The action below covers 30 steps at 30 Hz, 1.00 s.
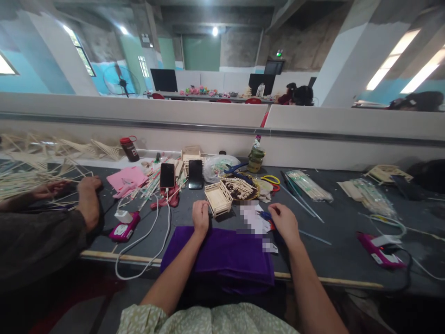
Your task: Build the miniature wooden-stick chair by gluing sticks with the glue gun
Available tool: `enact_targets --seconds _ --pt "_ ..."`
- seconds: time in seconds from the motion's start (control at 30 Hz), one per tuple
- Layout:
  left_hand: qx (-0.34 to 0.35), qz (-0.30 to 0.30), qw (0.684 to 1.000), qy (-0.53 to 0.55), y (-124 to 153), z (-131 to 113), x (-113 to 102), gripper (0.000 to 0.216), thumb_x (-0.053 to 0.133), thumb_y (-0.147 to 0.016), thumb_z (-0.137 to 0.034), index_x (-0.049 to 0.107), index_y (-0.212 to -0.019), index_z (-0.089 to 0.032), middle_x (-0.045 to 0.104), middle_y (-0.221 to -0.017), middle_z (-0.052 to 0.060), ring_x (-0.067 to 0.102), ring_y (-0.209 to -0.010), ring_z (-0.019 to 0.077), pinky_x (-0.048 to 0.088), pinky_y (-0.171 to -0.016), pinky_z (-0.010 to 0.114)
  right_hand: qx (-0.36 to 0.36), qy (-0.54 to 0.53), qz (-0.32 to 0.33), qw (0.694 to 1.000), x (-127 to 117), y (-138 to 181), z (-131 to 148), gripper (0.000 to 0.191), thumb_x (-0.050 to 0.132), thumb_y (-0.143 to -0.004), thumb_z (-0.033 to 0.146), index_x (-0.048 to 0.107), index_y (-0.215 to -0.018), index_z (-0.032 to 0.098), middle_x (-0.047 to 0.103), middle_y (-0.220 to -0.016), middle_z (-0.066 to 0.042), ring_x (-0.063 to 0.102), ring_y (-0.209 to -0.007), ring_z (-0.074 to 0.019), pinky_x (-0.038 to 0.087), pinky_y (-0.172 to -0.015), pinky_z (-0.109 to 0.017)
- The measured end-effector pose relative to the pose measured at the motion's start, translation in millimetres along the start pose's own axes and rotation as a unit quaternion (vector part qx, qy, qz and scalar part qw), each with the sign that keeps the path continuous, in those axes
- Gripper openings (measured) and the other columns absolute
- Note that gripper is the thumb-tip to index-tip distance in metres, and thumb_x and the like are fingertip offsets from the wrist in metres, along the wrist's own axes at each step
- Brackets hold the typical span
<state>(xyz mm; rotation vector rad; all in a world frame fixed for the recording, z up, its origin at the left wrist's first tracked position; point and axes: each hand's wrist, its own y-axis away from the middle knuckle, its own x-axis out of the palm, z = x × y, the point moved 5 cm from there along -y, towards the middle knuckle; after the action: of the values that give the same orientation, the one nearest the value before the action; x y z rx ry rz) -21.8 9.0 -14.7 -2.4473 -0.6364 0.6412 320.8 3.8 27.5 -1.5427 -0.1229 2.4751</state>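
Note:
My left hand (200, 217) is closed in a loose fist above the near side of the table, at the left corner of a small box built of wooden sticks (219, 198). Whatever its fingers hold, if anything, is hidden. My right hand (284, 221) curls over the handles of pliers (266, 215) with blue and red grips, which it partly covers. Under the pliers lies white paper (255, 219). A folded purple cloth (225, 253) lies over the table edge between my forearms. Behind the box, short wooden sticks (241, 186) are heaped in a dark container.
Two phones (168, 176) lie left of the box, one with a white cable. Pink power strips (124, 227) sit on both sides. Bagged sticks (309, 185), a jar (255, 160) and a bottle (129, 149) stand further back. A co-worker's hands (88, 199) handle sticks at left.

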Motion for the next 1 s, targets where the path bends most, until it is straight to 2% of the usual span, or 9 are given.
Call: enact_targets --seconds 0.1,0.23,0.3,0.4,0.57,0.73,0.87,1.0 --pt "-0.003 -0.002 1.000 0.012 0.4 -0.3 -0.9 0.026 0.041 -0.098 -0.030 0.061 -0.084 -0.021 0.064 -0.086 0.005 0.057 -0.091 0.0217 0.045 -0.083 0.035 -0.039 0.000 0.031 0.999 4.6 -29.5 25.5 0.025 0.049 -0.094 0.034 0.072 -0.093 0.023 0.074 -0.096 -0.005 0.065 -0.088 -0.0203 0.041 -0.072 -0.026" --pt "-0.004 -0.023 1.000 0.015 1.2 -1.7 -4.0 0.017 0.047 -0.097 -0.028 0.059 -0.087 -0.020 0.060 -0.086 0.004 0.055 -0.089 0.0208 0.044 -0.082 0.035 -0.080 0.024 0.094 0.992 24.9 -68.0 52.3 0.017 0.058 -0.089 0.028 0.074 -0.086 0.022 0.075 -0.092 -0.004 0.065 -0.086 -0.0180 0.037 -0.066 -0.024" --pt "-0.012 -0.051 0.999 0.004 1.9 -0.9 -6.2 0.009 0.052 -0.094 -0.027 0.057 -0.095 -0.020 0.056 -0.089 0.004 0.053 -0.087 0.0204 0.044 -0.081 0.034 -0.093 0.043 0.122 0.987 37.0 -83.3 61.0 0.016 0.060 -0.088 0.026 0.075 -0.085 0.020 0.076 -0.091 -0.005 0.065 -0.085 -0.0177 0.035 -0.064 -0.024" --pt "-0.020 -0.072 0.997 -0.001 2.9 0.8 -6.2 0.019 0.056 -0.090 -0.024 0.055 -0.109 -0.019 0.052 -0.092 0.004 0.052 -0.085 0.0195 0.045 -0.080 0.034 -0.112 0.074 0.157 0.978 53.4 -99.0 69.8 0.015 0.062 -0.087 0.024 0.076 -0.085 0.019 0.075 -0.089 -0.005 0.065 -0.083 -0.0172 0.034 -0.063 -0.024" --pt "-0.022 -0.073 0.997 0.013 3.4 -0.5 -3.4 0.038 0.056 -0.087 -0.017 0.051 -0.124 -0.018 0.050 -0.099 0.006 0.051 -0.084 0.0178 0.048 -0.080 0.033 -0.152 0.113 0.200 0.961 70.6 -108.8 79.1 0.008 0.068 -0.084 0.024 0.075 -0.085 0.019 0.075 -0.091 -0.006 0.066 -0.088 -0.0188 0.036 -0.069 -0.024" --pt "-0.019 -0.073 0.997 0.023 2.6 -5.3 -4.6 0.043 0.055 -0.087 -0.016 0.049 -0.129 -0.019 0.049 -0.114 0.011 0.051 -0.079 0.0152 0.049 -0.078 0.033 -0.166 0.119 0.214 0.955 75.4 -110.5 83.2 0.008 0.066 -0.083 0.017 0.074 -0.081 0.018 0.075 -0.089 -0.009 0.066 -0.089 -0.0226 0.037 -0.071 -0.026" --pt "-0.011 -0.054 0.998 0.024 2.2 -7.0 -3.0 0.039 0.052 -0.089 -0.015 0.051 -0.128 -0.019 0.050 -0.116 0.012 0.053 -0.080 0.0154 0.050 -0.077 0.033 -0.165 0.082 0.207 0.961 73.1 -112.3 84.1 0.011 0.065 -0.081 0.016 0.073 -0.074 0.019 0.075 -0.087 -0.009 0.065 -0.089 -0.0225 0.037 -0.072 -0.026" --pt "0.008 -0.044 0.999 0.019 2.1 -9.3 -2.9 0.036 0.052 -0.090 -0.016 0.053 -0.125 -0.019 0.053 -0.113 0.012 0.054 -0.085 0.0175 0.051 -0.078 0.034 -0.148 -0.002 0.184 0.972 62.3 -111.6 80.3 0.013 0.065 -0.079 0.019 0.070 -0.067 0.018 0.071 -0.077 -0.008 0.063 -0.081 -0.0212 0.036 -0.070 -0.027"
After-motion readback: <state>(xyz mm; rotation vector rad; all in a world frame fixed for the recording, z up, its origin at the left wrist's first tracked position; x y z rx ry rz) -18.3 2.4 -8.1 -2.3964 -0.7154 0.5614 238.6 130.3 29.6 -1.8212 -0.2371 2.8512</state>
